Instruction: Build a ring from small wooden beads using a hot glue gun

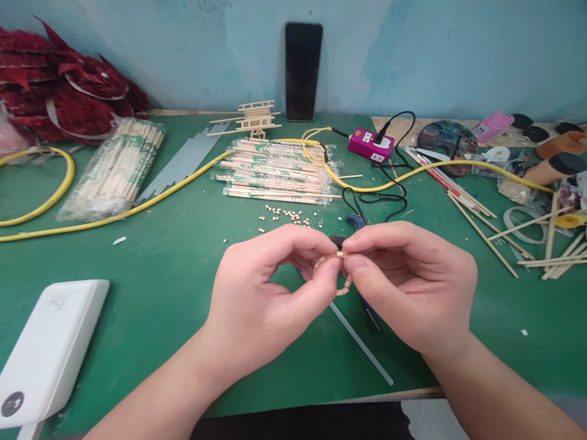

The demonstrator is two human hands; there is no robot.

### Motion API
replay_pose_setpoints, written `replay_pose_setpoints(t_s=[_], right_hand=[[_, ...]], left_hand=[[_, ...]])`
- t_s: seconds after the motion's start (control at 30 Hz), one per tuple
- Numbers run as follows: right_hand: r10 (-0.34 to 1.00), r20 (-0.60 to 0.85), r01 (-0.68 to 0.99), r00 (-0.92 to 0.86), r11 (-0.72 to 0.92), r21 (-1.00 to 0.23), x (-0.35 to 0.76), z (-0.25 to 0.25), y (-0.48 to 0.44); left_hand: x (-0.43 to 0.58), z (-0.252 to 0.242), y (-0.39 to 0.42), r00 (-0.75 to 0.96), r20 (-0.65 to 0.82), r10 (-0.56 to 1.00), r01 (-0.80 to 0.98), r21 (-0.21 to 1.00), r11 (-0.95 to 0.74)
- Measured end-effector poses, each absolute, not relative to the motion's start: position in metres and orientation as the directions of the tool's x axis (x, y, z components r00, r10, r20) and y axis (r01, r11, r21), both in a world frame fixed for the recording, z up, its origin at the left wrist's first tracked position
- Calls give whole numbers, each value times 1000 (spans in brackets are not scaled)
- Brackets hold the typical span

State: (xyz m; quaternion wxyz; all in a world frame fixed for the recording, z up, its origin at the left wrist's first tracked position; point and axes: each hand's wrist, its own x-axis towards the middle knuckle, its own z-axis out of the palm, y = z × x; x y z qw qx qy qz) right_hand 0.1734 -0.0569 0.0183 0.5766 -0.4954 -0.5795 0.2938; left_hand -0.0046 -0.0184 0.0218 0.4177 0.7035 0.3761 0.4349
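Between my two hands is a small ring of short wooden pieces [347,285], partly hidden by the fingers. My left hand [275,287] pinches its left side between thumb and forefinger. The thumb and forefinger of my right hand [408,281] pinch it at the upper right, fingertips almost touching the left ones. Beneath the hands lies a dark blue glue gun [370,315], mostly covered by them. A translucent glue stick [362,345] slants toward the table's front edge. Just beyond the hands, several tiny cut wooden bits [293,215] are scattered on the green table [165,311].
Wrapped chopsticks [275,171] lie behind the bits, near a small wooden cart model [257,117]. A phone [303,72] leans on the wall. A yellow cable [183,183] crosses to a purple power strip [370,145]. A white power bank [55,348] sits left; loose sticks [486,235] lie right.
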Motion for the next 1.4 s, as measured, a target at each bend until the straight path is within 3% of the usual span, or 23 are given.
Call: replay_pose_setpoints(t_s=[0.47, 0.73, 1.13, 1.4], right_hand=[[941, 287, 209, 179, 249, -946, 174, 22, -52], [970, 242, 213, 37, 229, -950, 177, 22, -51], [979, 201, 156, 25, 195, -968, 178, 21, -53], [978, 199, 176, 59, 186, -967, 177, 22, -53]], left_hand=[[-5, 22, -19, 323, 320, 891, 176, 904, -389], [-6, 22, -19, 323, 347, 880, 198, 885, -422], [-6, 18, -23, 311, 415, 855, 259, 828, -497], [-7, 20, -22, 322, 388, 864, 142, 882, -449]])
